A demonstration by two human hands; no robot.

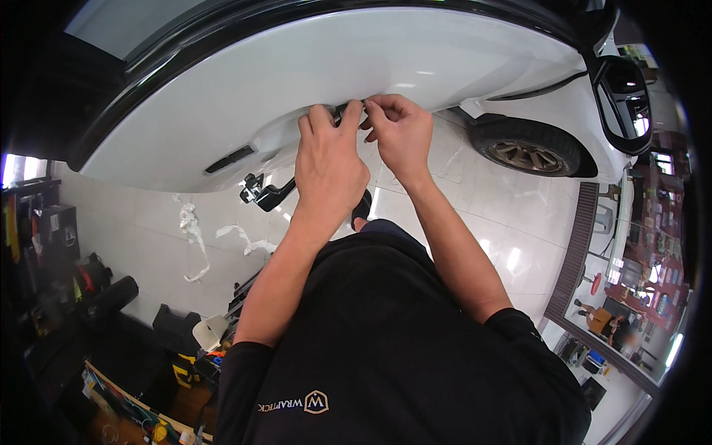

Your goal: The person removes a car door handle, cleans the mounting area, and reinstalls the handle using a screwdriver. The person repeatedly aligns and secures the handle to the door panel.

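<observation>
In front of me is a white car door (297,70) with a dark handle slot (230,159) in its side. My left hand (330,152) is at the door's surface, fingers bent, tips at a dark gap in the panel. Beside it my right hand (404,133) pinches thumb and forefinger together at the same spot; whatever is between the tips is too small to name. A black door handle (276,195) with a shiny metal end shows below the door, partly behind my left wrist. Whether my left hand holds it or it hangs loose, I cannot tell.
Crumpled white strips (194,237) lie on the tiled floor (148,252). The car's front wheel (526,148) and side mirror (623,104) are at the right. Tools and black cases (174,326) crowd the lower left. Another person (614,326) sits far off at the right.
</observation>
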